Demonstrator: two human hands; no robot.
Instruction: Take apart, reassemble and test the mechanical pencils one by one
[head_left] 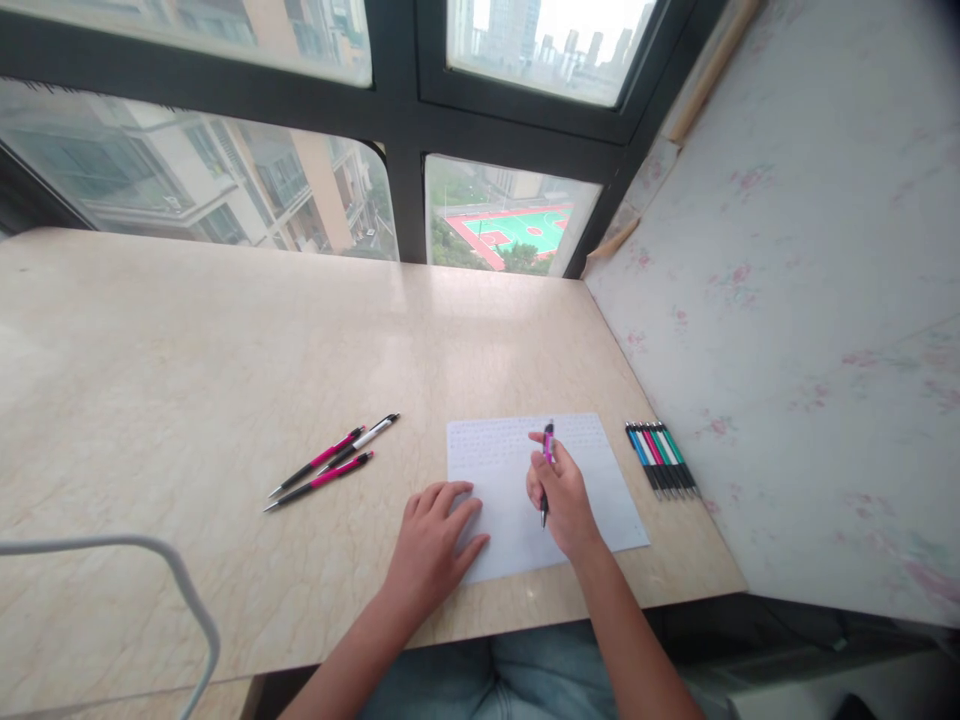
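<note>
A white sheet of paper [510,530] lies on the stone sill, with rows of handwriting along its upper part. My left hand [435,535] rests flat on the sheet's left edge, fingers spread. Over the right half of the paper, my right hand [556,490] grips a purple and black pen [548,447], its tip pointing down toward me. Whether that tip touches the paper I cannot tell. To the left lie three loose pens: a white and black pen [367,437] and two pink and black ones, the nearer pink pen [322,482] closest to me.
Right of the paper, several coloured pens [660,460] lie side by side near the floral wall [787,330]. A grey cable or tube [180,570] curves over the front left. The marble-patterned sill [225,350] runs back to dark-framed windows [409,190].
</note>
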